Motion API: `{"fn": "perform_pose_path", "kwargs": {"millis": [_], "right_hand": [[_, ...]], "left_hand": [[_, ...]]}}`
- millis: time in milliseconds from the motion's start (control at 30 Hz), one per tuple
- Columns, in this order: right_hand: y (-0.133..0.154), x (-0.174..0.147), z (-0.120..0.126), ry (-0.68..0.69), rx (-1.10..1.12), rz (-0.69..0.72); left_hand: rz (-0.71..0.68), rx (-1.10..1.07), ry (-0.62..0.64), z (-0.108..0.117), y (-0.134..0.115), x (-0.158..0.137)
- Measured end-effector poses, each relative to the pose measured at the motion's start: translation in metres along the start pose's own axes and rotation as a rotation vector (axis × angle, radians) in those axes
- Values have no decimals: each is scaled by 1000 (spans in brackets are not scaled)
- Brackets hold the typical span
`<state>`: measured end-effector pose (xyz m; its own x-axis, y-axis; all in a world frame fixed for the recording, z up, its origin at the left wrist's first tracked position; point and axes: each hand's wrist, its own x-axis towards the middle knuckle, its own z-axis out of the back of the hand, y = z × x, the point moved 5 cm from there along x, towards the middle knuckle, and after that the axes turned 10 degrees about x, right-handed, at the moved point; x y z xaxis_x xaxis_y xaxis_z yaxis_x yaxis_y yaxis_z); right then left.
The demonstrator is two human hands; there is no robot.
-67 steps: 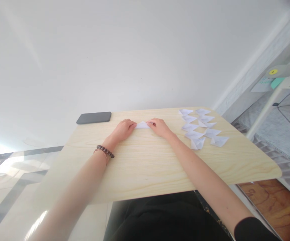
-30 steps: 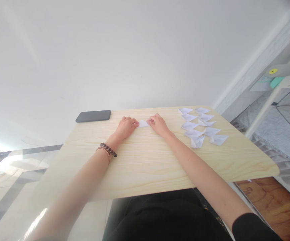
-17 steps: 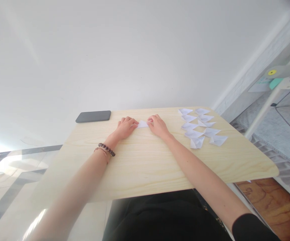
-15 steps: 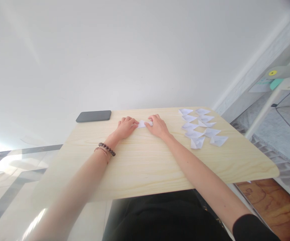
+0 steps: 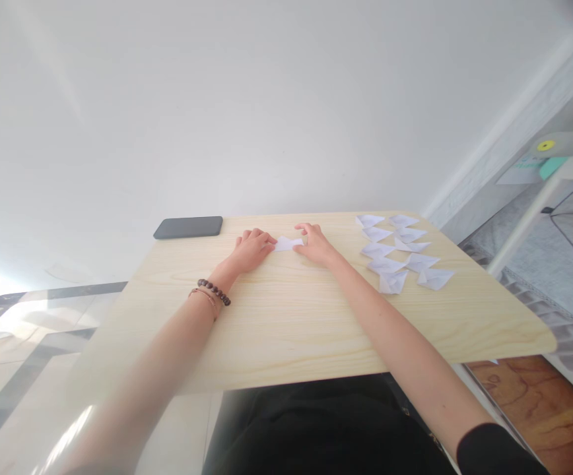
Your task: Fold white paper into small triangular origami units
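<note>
Between my hands, a small folded white paper [image 5: 287,244] lies near the far middle of the wooden table [image 5: 286,330]. My left hand [image 5: 254,249] rests on the table, its fingertips closed on the paper's left end. At the other end is my right hand [image 5: 315,244], thumb and fingers apart, with the thumb at the paper's right tip. Several folded white paper boats [image 5: 385,265] stand in two rows on the right side of the table. A dark beaded bracelet [image 5: 214,290] circles my left wrist.
A dark phone [image 5: 188,227] lies at the table's far left corner. The white wall [image 5: 286,119] rises right behind the table. A pale metal frame [image 5: 524,224] stands beyond the right edge, above the patterned floor.
My right thumb and fingers have spread apart at the paper's right end, so more of the paper shows. My left hand stays on the left end. The view has shifted slightly.
</note>
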<state>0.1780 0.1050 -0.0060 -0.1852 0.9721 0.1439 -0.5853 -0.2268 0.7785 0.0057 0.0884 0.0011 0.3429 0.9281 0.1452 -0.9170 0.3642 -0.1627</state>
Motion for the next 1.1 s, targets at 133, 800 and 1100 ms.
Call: {"fn": "perform_pose_path", "kwargs": {"millis": [133,800,1100], "right_hand": [[2,-1,6,63,118,-4],[7,-9,-1,16,-96,297],[22,-12,-2,-57,-184,487]], "left_hand": [[8,7,3,0,0,1],[-246,111,-158,12,-22,-8],[-200,291,-220,15,-20,-7]]}}
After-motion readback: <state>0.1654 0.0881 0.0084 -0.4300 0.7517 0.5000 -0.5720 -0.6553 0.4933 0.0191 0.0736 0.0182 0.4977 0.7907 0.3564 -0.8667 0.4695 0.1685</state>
